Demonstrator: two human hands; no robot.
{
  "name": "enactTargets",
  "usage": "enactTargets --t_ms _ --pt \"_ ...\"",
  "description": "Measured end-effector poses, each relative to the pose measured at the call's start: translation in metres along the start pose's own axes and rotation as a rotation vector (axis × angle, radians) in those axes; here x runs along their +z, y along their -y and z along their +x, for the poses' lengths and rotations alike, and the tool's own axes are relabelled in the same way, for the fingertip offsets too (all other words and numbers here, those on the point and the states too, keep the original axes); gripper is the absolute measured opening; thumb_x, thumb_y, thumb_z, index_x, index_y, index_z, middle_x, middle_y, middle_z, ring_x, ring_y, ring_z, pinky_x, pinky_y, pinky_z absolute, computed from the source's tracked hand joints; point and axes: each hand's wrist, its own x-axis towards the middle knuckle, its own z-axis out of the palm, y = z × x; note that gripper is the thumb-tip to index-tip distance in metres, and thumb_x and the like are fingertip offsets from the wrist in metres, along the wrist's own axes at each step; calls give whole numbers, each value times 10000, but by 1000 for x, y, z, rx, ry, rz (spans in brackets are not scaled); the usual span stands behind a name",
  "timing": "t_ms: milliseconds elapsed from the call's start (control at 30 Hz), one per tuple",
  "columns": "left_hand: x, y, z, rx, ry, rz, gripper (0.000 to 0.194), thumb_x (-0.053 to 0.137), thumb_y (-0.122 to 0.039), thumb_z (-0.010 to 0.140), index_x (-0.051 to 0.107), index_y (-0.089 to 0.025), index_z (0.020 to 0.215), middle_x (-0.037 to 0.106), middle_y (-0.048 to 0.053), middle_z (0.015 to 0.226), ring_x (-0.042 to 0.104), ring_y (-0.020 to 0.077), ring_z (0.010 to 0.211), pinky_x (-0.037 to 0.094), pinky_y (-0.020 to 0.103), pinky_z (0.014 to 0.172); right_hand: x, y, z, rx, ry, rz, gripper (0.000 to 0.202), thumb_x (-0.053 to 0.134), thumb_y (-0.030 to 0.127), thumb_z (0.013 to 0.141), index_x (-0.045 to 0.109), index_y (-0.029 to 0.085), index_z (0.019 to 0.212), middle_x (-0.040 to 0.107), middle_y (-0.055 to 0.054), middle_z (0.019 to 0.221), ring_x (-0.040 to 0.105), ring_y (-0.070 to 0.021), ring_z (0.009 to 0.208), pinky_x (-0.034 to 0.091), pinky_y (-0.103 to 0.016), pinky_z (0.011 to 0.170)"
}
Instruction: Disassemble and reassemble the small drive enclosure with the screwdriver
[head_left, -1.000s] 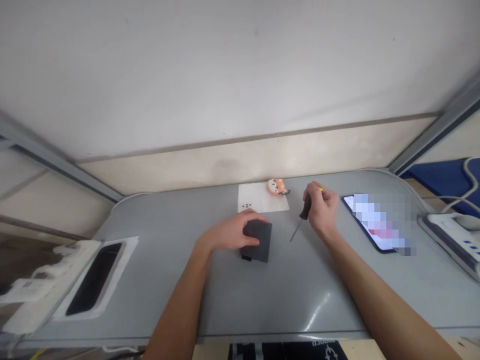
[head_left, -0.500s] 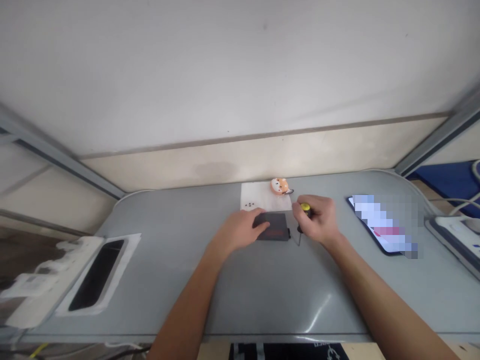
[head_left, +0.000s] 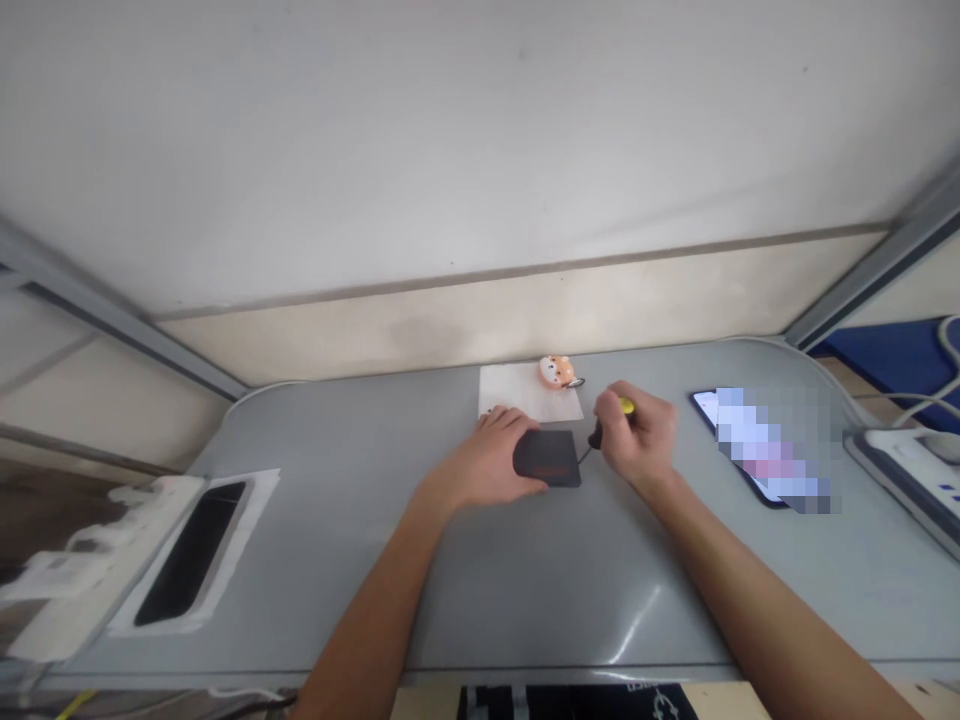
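Observation:
A flat dark rectangular box (head_left: 551,458) lies on the grey table, and my left hand (head_left: 501,458) grips it from its left side, thumb at the near edge and fingers at the far edge. My right hand (head_left: 636,432) is closed round a screwdriver with a yellow and black handle (head_left: 595,437). Its thin shaft points down and left, with the tip close to the box's right edge; whether they touch is too small to tell. Behind the box lies a white sheet (head_left: 517,388) with an orange and white animal-faced case (head_left: 556,372) on it.
To the right lies a phone with a lit, blurred screen (head_left: 705,402), with a white and dark device (head_left: 911,475) beyond it. At the left are a black phone-shaped object (head_left: 196,550) on white paper and a white power strip (head_left: 112,570). A wall stands behind the table.
My left hand has shifted its hold so that thumb and fingers span the box, and now covers most of the small dark pieces on the sheet. The screwdriver has tilted, its tip swinging left toward the box.

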Motion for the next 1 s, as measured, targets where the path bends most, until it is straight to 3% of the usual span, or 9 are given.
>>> enactTargets --t_ms 133,200,267,400,500,600,667,1000 --pt "4 0 2 -25 -11 -19 627 878 -502 689 615 -258 1203 583 63 1255 515 314 1237 444 467 1058 -4 -3 5 33 -352 15 409 434 393 983 560 205 641 517 4 543 464 -135 505 329 -291 517" --pt "3 0 3 -22 6 -33 681 883 -536 676 615 -264 1240 586 61 1266 510 312 1251 447 461 1066 -2 0 4 35 -450 70 431 390 383 1008 575 202 664 548 -7 575 491 -141 525 343 -292 523" --pt "0 3 2 -7 37 -49 722 885 -515 680 605 -291 1308 587 55 1277 506 307 1266 447 455 1080 3 5 -2 17 -374 130 424 393 374 1019 575 204 677 546 -6 587 487 -138 528 346 -291 521" --pt "-8 12 -1 17 93 -91 727 853 -439 737 566 -357 1400 594 46 1299 504 293 1285 448 449 1097 17 14 -17 -63 18 202 333 451 320 1015 575 208 727 540 5 604 496 -128 544 378 -278 538" --pt "-11 16 -3 36 110 -139 688 857 -430 736 594 -342 1366 617 45 1298 507 290 1294 446 451 1108 24 19 -23 -194 174 184 279 476 264 1003 571 207 747 543 7 616 502 -124 561 389 -266 554" --pt "-14 16 -5 45 121 -171 682 869 -408 725 605 -336 1350 635 37 1312 509 293 1316 446 448 1114 24 21 -22 -296 209 148 295 483 252 996 534 211 708 500 18 581 450 -120 538 351 -265 531" --pt "-15 15 -6 55 124 -174 712 868 -383 727 589 -343 1380 631 35 1345 506 302 1336 437 456 1128 22 20 -19 -273 206 130 309 481 251 996 516 211 691 489 20 576 435 -118 532 338 -268 531" --pt "-23 17 -8 54 163 -109 678 707 -207 767 572 -329 1420 639 35 1359 527 300 1321 436 457 1132 7 3 -2 105 146 97 390 470 318 998 520 213 625 555 6 534 457 -131 505 354 -282 544"
